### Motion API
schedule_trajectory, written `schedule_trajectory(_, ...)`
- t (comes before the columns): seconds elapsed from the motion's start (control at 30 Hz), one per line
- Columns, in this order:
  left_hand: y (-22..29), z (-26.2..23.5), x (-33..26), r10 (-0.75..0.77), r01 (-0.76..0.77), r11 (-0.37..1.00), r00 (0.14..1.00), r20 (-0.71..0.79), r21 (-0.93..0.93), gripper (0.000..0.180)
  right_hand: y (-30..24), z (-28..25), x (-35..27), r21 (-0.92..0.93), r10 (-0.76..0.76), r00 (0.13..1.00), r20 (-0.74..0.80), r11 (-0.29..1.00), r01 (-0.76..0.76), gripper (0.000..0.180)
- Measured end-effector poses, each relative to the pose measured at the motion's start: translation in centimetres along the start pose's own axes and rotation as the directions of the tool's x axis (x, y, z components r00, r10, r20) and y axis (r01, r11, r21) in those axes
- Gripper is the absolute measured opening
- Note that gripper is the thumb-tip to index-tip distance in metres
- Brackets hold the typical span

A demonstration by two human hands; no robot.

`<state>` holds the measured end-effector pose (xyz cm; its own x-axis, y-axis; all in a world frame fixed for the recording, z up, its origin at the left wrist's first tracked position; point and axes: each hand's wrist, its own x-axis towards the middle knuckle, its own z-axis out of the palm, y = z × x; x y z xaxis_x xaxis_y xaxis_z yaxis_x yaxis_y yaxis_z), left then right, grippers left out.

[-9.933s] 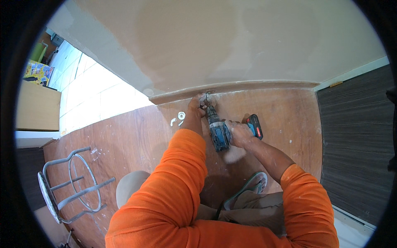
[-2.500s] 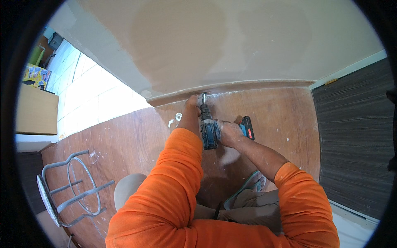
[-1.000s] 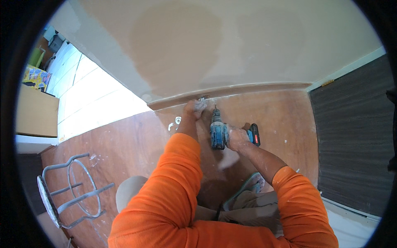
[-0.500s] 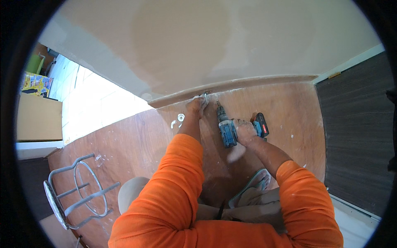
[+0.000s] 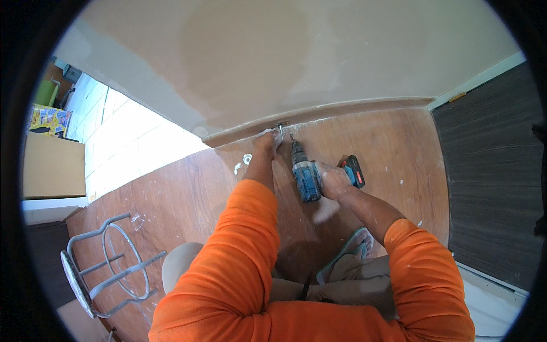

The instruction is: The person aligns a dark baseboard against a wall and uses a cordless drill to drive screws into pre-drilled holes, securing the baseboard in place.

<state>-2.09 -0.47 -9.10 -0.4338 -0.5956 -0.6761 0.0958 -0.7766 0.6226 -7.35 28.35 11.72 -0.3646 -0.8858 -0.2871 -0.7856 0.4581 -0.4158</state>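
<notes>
My right hand (image 5: 334,181) is wrapped round the handle of a blue and black cordless drill (image 5: 307,181). The drill's bit points toward the foot of the wall and stands clear of it, just right of my left hand. Bent down at the skirting board (image 5: 342,112), my left hand (image 5: 265,143) has its fingers closed on a slim silvery metal rod (image 5: 281,131). The rod's far end meets a small dark spot on the board; whitish dust coats my fingertips. A white ring-shaped piece (image 5: 247,159) lies on the floor beside my left wrist, with white scraps near it.
A grey metal stool (image 5: 108,265) lies tipped over at the left. A dark wood-grain door (image 5: 493,171) is on the right. My sandalled foot (image 5: 350,251) rests below the drill. Bright floor tiles (image 5: 134,142) and a cardboard box (image 5: 54,165) show at the far left.
The drill and my right hand have shifted slightly left, bringing the bit closer to the metal rod. My left hand stays at the skirting board.
</notes>
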Motion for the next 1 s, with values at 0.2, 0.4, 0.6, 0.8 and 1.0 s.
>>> schedule_trajectory(0.2,0.3,-1.2,3.6,-0.131,0.111,0.967,0.989,0.075,0.228,0.04,-0.5,-0.4,0.1,-0.048,-0.073,0.996,0.057,0.996,0.076,0.046)
schedule_trajectory(0.4,2.2,-0.1,2.5,-0.174,0.152,0.893,0.985,0.014,0.424,0.022,-0.7,-0.4,0.5,-0.099,-0.128,0.991,0.033,0.986,0.131,0.052)
schedule_trajectory(0.6,4.3,1.9,-2.4,-0.196,0.138,0.932,0.97,0.146,0.336,0.015,-1.4,-1.6,0.9,-0.146,-0.117,0.987,0.115,0.98,0.133,0.051)
schedule_trajectory(0.8,4.6,2.5,-2.0,-0.141,0.134,0.834,0.99,-0.028,0.535,0.022,-2.0,-1.7,1.1,-0.15,-0.098,0.988,0.12,0.982,0.116,0.051)
schedule_trajectory(1.0,3.3,1.6,0.0,-0.116,0.131,0.807,0.991,-0.062,0.576,0.036,-2.2,-1.7,1.3,-0.132,-0.063,0.991,0.12,0.988,0.079,0.05)
